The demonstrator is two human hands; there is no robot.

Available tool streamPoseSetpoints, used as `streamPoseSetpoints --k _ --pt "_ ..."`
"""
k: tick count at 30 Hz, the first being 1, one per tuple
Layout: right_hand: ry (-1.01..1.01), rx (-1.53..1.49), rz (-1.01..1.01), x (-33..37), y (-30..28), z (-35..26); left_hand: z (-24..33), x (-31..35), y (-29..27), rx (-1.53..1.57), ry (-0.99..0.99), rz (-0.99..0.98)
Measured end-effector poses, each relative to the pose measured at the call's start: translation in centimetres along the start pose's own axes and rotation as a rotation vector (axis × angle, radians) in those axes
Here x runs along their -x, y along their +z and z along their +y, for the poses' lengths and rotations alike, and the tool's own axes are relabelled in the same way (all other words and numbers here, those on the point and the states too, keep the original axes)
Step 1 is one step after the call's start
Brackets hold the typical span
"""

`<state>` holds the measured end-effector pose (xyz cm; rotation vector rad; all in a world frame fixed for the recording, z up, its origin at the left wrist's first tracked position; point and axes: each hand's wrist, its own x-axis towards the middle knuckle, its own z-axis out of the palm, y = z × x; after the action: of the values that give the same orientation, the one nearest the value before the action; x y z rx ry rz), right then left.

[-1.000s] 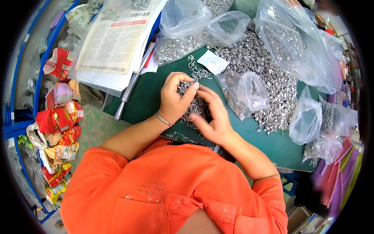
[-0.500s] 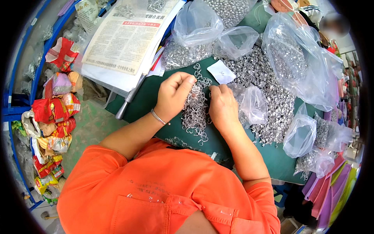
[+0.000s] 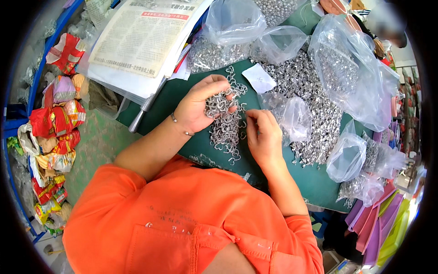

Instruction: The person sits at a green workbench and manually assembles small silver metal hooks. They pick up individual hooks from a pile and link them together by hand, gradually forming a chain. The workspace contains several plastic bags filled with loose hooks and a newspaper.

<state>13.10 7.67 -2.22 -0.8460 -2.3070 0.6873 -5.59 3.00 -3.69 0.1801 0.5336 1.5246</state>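
Green worktop (image 3: 315,189) carries a pile of metal hooks (image 3: 226,137), long axis near-to-far; left hand (image 3: 194,109), nearer, curls its grip around a clump (image 3: 217,104) over its left edge; right hand (image 3: 265,136) just rightward, closure unclear.

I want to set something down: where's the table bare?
Bare tabletop shows between the right forearm, large metal pile and open plastic bag, and between silver rod and left forearm. Crowded: between left hand and right hand, where metal hooks lie; the far side, under other bags.
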Motion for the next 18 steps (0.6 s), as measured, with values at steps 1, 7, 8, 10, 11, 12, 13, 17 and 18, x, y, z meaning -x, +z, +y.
streamPoseSetpoints --k 1,7,8,10,11,12,13,17,18 --pt "0.018 -0.066 0.014 0.2 -0.3 -0.3 -0.1 0.1 0.4 -0.095 0.026 0.024" --pt "0.295 -0.477 0.134 2.7 -1.1 -1.1 -1.0 0.7 2.9 -0.460 0.142 0.118" --pt "0.286 -0.520 0.151 2.8 -1.3 -1.3 -0.9 0.8 3.2 -0.572 0.129 0.109" --pt "0.259 -0.611 0.187 2.7 -1.7 -1.6 -0.4 1.0 3.6 -0.799 0.109 0.090" --pt "0.236 -0.634 0.166 2.8 -2.0 -1.5 -0.3 1.1 3.8 -1.013 0.140 0.101" --pt "0.248 -0.677 0.177 2.8 -2.1 -1.7 -0.1 1.2 4.1 -1.129 0.220 0.050" --pt "0.260 -0.720 0.188 2.8 -2.3 -1.9 0.0 1.4 4.3 -1.244 0.302 -0.002" --pt "0.215 -0.780 0.209 3.2 -2.4 -1.9 0.2 1.5 4.8 -1.332 0.376 -0.063" --pt "0.204 -0.782 0.211 3.3 -2.5 -1.9 0.2 1.5 4.9 -1.327 0.367 -0.071"
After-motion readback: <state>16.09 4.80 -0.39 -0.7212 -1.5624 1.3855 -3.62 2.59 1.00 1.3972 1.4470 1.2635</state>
